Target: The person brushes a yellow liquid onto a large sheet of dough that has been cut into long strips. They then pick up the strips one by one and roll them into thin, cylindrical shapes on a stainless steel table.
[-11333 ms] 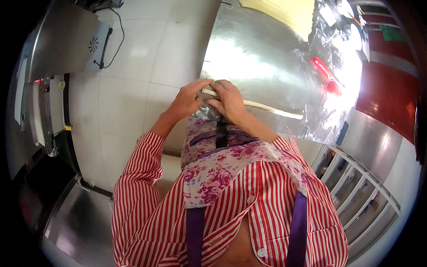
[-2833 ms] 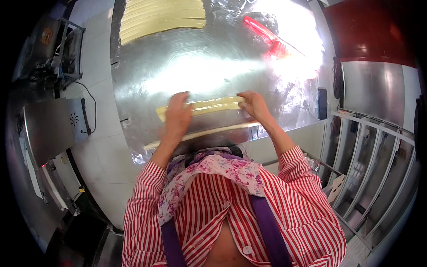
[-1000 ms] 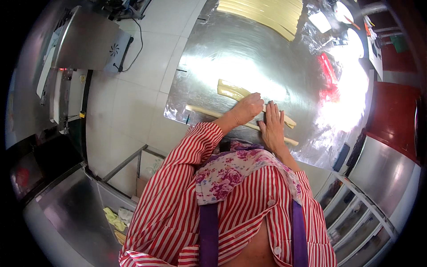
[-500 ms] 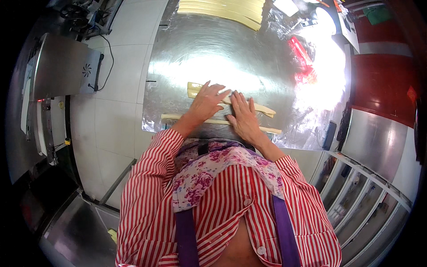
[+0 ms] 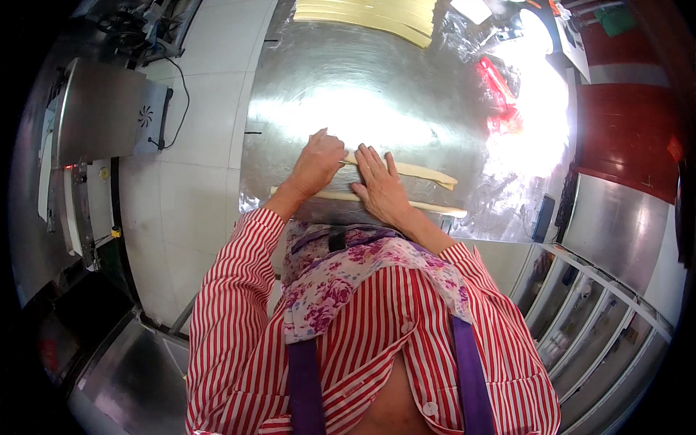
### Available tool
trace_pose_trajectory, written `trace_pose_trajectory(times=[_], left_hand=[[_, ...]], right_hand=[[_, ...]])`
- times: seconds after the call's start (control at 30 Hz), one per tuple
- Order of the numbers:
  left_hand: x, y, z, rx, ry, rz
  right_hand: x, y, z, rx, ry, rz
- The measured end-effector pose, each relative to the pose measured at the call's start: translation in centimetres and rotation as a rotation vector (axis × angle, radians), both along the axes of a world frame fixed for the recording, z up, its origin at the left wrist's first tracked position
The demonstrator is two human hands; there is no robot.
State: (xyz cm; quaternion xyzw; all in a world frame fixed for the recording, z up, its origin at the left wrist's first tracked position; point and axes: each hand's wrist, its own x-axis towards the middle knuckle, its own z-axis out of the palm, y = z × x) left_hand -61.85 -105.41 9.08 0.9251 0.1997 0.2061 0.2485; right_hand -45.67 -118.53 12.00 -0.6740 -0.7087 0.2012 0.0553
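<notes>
Landmark taken: the plain dough rope (image 5: 438,208), laid along the near edge of the metal table (image 5: 290,94). Just beyond the rope, on the side away from the body, the folded dough strip (image 5: 420,172) is found. Its long axis is set nearly parallel to the rope, left to right, the right end slanted a little nearer the body; the layers there seem slightly parted.

Right hand (image 5: 383,190): flat, unclenched, fingers laid across the strip, palm over the rope; whether the rope is pressed cannot be told. Left hand (image 5: 319,163): fingers curled at the strip's left end, beyond the rope's left part; fingertips hidden, so whether dough is pinched cannot be told. Most of the visible strip is left uncovered, to the right of both hands; its free right end is approached nearer by the right hand.

Well beyond the rope: cut dough sheet (image 5: 370,14). Beyond and right of the rope: red brush-like object (image 5: 499,94), partly lost in glare.
</notes>
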Motion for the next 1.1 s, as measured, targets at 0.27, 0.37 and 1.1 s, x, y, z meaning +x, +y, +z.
trace_pose_trajectory(times=[0.27, 0.37, 1.1], left_hand=[[-1.7, 1.1, 1.3, 0.034, -0.042, 0.104], [-3.6, 2.2, -0.1, -0.016, 0.066, 0.016], [-5.9, 3.6, -0.6, -0.404, -0.154, 0.248]], right_hand=[[-1.5, 1.3, 0.9, 0.03, 0.004, 0.01], [-2.2, 1.8, 0.2, 0.04, -0.01, 0.056], [-6.3, 8.3, 0.7, 0.225, 0.301, 0.027]])
